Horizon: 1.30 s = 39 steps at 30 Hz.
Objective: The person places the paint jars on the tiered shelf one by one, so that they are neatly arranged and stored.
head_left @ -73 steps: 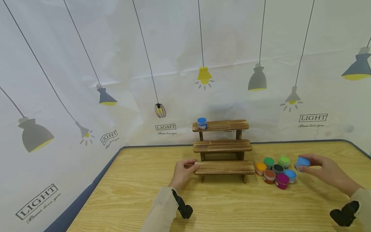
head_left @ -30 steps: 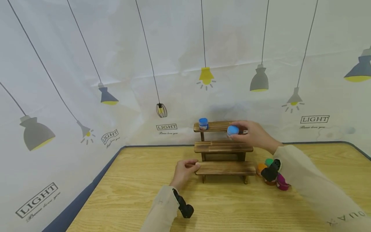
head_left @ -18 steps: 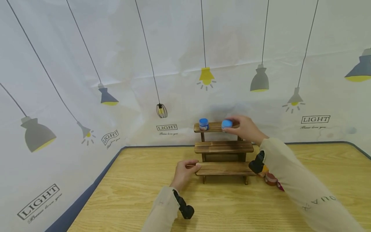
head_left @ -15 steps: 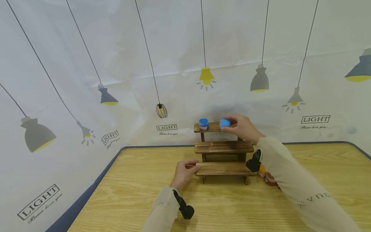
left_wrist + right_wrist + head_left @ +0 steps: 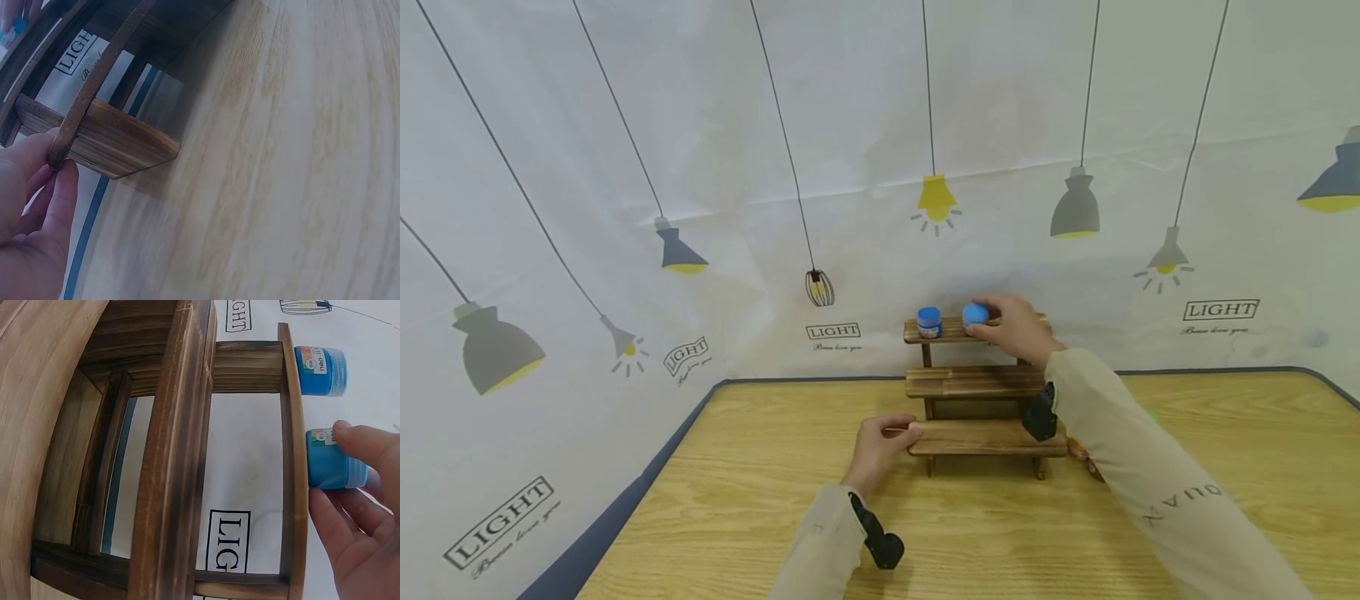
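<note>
A three-tier wooden shelf (image 5: 977, 383) stands on the table near the wall. My left hand (image 5: 877, 450) pinches the left end of its lowest board; in the left wrist view the thumb and fingers (image 5: 61, 194) close on the board's edge. On the top board, my right hand (image 5: 1018, 327) holds a light blue paint jar (image 5: 975, 314) between thumb and fingers. The right wrist view has this jar (image 5: 334, 464) upright with its base at the board. A darker blue paint jar (image 5: 929, 322) sits at the top board's left end, a small gap away.
Orange and brown jars (image 5: 1077, 450) peek out beside the shelf's right end, mostly hidden by my right sleeve (image 5: 1150, 483). The wooden table (image 5: 737, 467) meets a wall sheet (image 5: 850, 250) printed with lamps.
My right hand has lifted the light blue jar from the group on the table's right and carried it left to the top board, near the darker one. My left hand has stayed.
</note>
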Each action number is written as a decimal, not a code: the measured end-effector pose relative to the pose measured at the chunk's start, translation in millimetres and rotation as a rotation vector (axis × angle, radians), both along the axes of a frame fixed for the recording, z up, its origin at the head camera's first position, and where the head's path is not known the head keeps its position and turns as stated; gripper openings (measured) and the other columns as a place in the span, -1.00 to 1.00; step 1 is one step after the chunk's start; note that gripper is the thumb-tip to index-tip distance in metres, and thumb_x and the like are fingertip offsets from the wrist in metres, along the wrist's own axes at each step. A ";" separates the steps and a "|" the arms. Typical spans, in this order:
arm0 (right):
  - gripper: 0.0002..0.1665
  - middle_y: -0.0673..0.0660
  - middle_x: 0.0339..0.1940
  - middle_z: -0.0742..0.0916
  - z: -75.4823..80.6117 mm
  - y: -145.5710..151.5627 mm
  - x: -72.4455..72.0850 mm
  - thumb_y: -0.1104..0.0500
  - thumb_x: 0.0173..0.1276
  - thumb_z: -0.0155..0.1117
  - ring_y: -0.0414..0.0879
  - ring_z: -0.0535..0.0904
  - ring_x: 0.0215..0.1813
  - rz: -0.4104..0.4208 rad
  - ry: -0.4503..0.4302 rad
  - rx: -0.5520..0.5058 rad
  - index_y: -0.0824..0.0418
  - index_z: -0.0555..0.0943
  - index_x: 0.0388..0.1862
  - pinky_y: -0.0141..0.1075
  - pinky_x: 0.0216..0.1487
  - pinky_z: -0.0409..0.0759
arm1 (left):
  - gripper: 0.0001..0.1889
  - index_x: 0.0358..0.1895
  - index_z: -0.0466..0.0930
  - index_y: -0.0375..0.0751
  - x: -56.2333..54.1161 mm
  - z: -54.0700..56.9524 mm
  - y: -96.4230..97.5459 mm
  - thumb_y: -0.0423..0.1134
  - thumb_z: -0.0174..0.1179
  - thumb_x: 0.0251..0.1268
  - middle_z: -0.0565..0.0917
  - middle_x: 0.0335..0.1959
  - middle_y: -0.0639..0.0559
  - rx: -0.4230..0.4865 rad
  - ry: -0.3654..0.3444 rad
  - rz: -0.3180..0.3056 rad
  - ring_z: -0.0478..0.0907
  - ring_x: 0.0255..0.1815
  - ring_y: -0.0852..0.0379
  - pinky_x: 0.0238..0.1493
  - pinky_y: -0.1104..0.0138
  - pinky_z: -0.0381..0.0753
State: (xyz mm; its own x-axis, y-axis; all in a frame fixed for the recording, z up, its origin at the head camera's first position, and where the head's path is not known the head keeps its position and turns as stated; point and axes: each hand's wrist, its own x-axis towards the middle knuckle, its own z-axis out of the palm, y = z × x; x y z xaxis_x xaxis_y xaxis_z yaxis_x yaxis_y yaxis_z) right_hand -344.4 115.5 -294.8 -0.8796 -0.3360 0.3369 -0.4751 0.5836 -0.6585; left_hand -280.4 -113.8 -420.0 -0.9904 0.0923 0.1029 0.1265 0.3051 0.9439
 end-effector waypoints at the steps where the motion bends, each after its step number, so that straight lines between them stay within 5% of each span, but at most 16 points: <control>1: -0.40 0.40 0.07 0.46 -0.9 0.3 -0.9 0.25 0.25 0.16 0.20 0.41 0.05 0.001 0.000 -0.005 0.47 0.26 0.22 -0.04 -0.03 0.43 | -0.67 -0.09 0.59 -0.32 2.3 3.7 0.7 -0.20 0.21 0.12 0.59 -0.22 -0.04 0.002 -0.003 0.002 0.54 -0.31 0.12 -0.29 0.21 0.54; 27: -0.45 0.34 -0.01 0.53 -7.2 2.7 -4.7 0.17 0.24 0.19 0.14 0.47 -0.01 -0.042 -0.034 -0.041 0.36 0.34 0.17 -0.06 -0.10 0.47 | -0.72 -0.11 0.61 -0.29 1.0 1.5 1.4 -0.23 0.21 0.12 0.59 -0.23 -0.07 -0.016 0.001 0.022 0.55 -0.30 0.10 -0.30 0.27 0.53; 39: -0.32 0.41 0.09 0.47 -11.0 8.2 -2.8 0.21 0.22 0.21 0.20 0.41 0.09 -0.003 -0.030 -0.092 0.41 0.22 0.26 -0.03 0.00 0.42 | -0.73 -0.12 0.61 -0.29 1.0 1.2 2.3 -0.24 0.21 0.12 0.60 -0.24 -0.06 -0.018 0.006 0.030 0.55 -0.31 0.11 -0.32 0.30 0.53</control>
